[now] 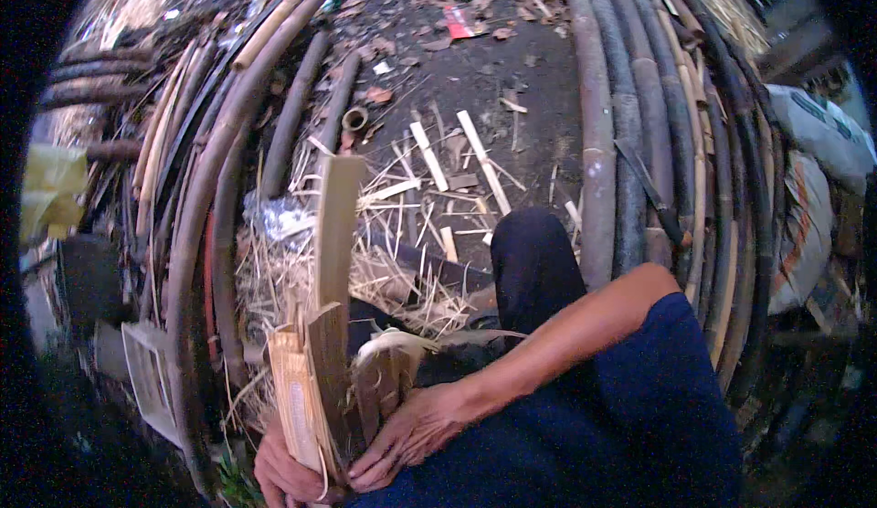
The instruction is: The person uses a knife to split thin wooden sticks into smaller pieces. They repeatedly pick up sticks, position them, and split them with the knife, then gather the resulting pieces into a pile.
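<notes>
My left hand [283, 471] grips the lower end of a bundle of flat split bamboo strips [315, 389] that stands upright near the bottom of the view. One long pale bamboo slat [336, 234] rises out of the bundle. My right hand [406, 435] reaches across from the right, fingers wrapped on the right side of the same bundle. My right forearm and dark blue sleeve cross the lower right. A knee in dark cloth [534, 261] sits just behind the bundle.
Long bamboo poles [598, 142] lie along the right, more poles [228, 142] curve down the left. A long knife [650, 188] rests on the right poles. Split sticks, shavings [411, 234] and litter cover the dark ground. White sacks [813, 188] sit far right.
</notes>
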### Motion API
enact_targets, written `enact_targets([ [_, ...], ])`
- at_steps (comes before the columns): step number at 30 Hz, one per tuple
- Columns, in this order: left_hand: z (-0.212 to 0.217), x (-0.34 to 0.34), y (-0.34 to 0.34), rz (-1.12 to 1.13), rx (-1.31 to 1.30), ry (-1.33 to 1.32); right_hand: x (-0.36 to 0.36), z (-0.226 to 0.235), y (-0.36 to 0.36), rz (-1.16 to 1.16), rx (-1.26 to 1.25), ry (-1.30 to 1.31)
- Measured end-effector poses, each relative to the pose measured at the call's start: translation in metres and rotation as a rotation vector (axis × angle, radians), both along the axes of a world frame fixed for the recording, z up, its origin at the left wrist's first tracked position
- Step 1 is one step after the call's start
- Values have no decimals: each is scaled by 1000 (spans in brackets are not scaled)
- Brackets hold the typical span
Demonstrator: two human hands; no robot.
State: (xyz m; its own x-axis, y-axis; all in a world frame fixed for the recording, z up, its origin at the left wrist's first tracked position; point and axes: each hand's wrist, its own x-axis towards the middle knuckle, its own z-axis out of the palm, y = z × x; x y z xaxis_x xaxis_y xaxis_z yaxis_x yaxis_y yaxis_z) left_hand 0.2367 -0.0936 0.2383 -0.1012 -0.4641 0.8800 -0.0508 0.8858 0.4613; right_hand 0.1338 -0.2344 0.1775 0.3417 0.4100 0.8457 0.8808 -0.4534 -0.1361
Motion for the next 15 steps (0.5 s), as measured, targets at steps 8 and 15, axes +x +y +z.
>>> enact_targets([
  [8,5,-26,50,52,-293,-212,-69,18,-125,-323,-58,16],
  [15,63,-47,35,177,104,-191,-70,-270,-307,-1373,238,1271],
])
